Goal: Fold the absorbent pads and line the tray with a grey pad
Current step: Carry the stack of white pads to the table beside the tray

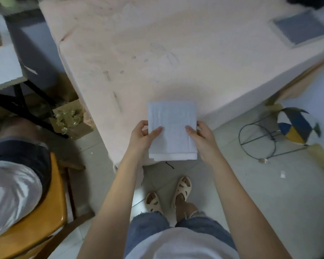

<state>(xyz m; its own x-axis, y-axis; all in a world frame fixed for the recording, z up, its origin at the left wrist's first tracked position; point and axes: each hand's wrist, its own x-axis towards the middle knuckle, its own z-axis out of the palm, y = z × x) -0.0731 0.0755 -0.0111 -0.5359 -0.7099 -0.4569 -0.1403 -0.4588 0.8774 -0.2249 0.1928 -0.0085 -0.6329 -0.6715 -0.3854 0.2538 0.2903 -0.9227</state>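
Two hands, left hand and right hand, each pinching the folded pad by its side edges.

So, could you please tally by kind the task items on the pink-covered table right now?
Folded pale blue absorbent pad, held by left hand and right hand: 1
White rectangular tray lined with a grey pad: 1
Total: 2

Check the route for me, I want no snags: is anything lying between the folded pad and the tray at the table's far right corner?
Nothing visible: the pink table is bare between the folded pad and the tray.
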